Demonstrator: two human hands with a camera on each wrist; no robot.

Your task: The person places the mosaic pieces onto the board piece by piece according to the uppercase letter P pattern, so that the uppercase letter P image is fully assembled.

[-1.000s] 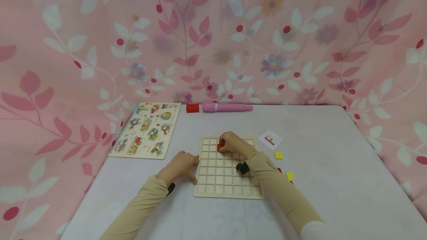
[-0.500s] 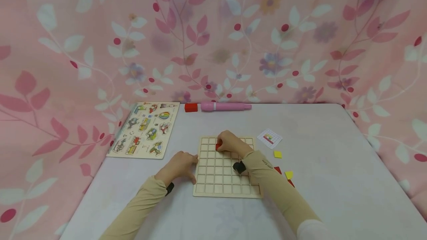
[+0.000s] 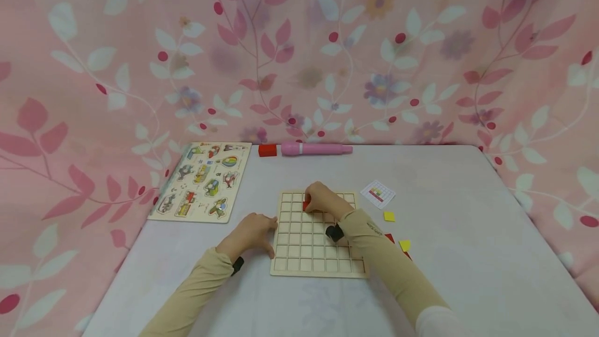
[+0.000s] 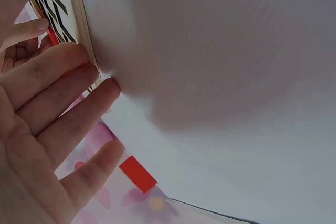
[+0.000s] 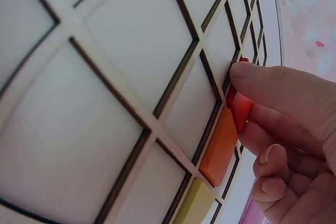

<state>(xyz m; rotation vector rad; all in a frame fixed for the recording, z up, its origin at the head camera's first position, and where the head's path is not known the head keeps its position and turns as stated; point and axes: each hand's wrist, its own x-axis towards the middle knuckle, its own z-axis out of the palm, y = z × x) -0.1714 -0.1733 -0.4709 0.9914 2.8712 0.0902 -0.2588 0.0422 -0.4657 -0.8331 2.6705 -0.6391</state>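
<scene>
A wooden grid board (image 3: 294,252) lies in front of me in the head view. At its far rows my right hand (image 3: 326,202) pinches a small red tile (image 5: 240,109) between thumb and fingers, over a cell of the grid. In the right wrist view, an orange tile (image 5: 219,148) and a yellow tile (image 5: 196,203) lie in line with the red one. My left hand (image 3: 251,233) touches the board's left edge with spread, fairly straight fingers (image 4: 79,121). The right hand and forearm hide part of the board.
Right of the board lie a pattern card (image 3: 378,194), a yellow square (image 3: 389,216), another yellow square (image 3: 404,245) and red pieces (image 3: 390,238). A picture puzzle (image 3: 200,183), a red block (image 3: 268,150) and a pink pen-like stick (image 3: 318,148) lie farther back.
My right hand stays at the same part of the board, and slightly less of the red tile shows beside its fingers. The left hand keeps its place. The head view has shifted slightly.
</scene>
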